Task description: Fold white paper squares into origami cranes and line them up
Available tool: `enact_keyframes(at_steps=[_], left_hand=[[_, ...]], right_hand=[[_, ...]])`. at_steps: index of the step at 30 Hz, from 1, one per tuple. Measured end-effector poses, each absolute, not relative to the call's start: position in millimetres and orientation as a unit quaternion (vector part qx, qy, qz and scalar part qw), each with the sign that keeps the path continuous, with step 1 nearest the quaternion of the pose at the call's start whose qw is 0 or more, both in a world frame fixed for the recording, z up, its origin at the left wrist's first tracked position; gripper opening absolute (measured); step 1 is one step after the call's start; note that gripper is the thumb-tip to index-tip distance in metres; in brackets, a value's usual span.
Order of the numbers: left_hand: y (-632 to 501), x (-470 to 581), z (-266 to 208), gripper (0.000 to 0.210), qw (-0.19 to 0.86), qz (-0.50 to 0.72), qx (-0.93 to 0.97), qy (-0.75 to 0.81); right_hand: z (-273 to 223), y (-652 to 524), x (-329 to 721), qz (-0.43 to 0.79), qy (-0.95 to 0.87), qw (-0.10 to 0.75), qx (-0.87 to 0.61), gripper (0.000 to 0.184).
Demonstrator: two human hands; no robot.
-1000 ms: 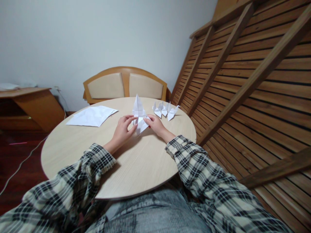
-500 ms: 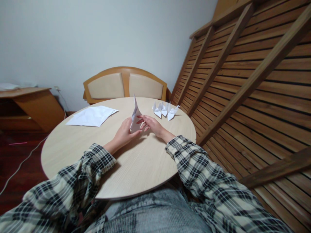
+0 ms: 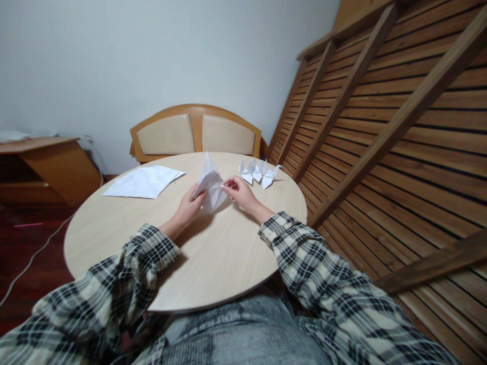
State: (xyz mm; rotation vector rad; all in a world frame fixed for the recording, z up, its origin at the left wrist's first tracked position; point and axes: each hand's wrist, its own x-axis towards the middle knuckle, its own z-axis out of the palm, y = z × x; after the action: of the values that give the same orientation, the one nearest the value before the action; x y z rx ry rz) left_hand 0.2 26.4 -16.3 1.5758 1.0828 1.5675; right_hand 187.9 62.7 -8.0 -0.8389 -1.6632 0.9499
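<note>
Between my hands is a piece of white folded paper [image 3: 211,185], held up above the table with its point upward and its layers spread. My left hand [image 3: 191,203] pinches its left side, thumb in front. At its right edge, my right hand [image 3: 240,192] pinches a flap between thumb and fingertips. To the right of my right hand stand several small white paper cranes [image 3: 268,177] in a row. A flat stack of white paper [image 3: 142,182] lies on the left part of the table.
The round pale wooden table [image 3: 236,253] is in front of me. A chair with a padded back [image 3: 196,129] stands behind it. Slatted wooden panels [image 3: 365,142] lean on the right. A wooden desk [image 3: 53,167] and a white cable [image 3: 34,258] are at left.
The folded paper has turned from nearly edge-on to facing me, its layers opened out. My right hand has moved slightly right and now pinches its edge; my left hand has shifted a little left.
</note>
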Motion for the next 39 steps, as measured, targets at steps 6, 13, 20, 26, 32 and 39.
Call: enact_keyframes(at_steps=[6,13,20,26,32,39], left_hand=[[25.1,0.3,-22.2,0.037,0.470,0.573,0.540,0.398],[18.9,5.6,-17.2,0.038,0.534,0.552,0.528,0.362],[24.4,2.5,-23.2,0.037,0.540,0.553,0.513,0.373],[22.1,5.4,-19.4,0.031,0.558,0.569,0.472,0.375],[20.0,5.0,-17.9,0.041,0.541,0.549,0.514,0.376],[21.5,2.9,-16.8,0.031,0.499,0.581,0.515,0.385]], right_hand=[[-9.1,69.3,190.9,0.363,-0.678,0.518,-0.374,0.022],[-13.7,68.9,190.4,0.397,-0.703,0.486,-0.334,0.029],[-13.5,68.9,190.7,0.383,-0.713,0.498,-0.312,0.032],[-12.6,67.7,191.8,0.374,-0.715,0.501,-0.314,0.030],[-13.9,69.0,191.6,0.372,-0.713,0.505,-0.313,0.031],[-14.9,73.3,191.9,0.397,-0.689,0.522,-0.309,0.020]])
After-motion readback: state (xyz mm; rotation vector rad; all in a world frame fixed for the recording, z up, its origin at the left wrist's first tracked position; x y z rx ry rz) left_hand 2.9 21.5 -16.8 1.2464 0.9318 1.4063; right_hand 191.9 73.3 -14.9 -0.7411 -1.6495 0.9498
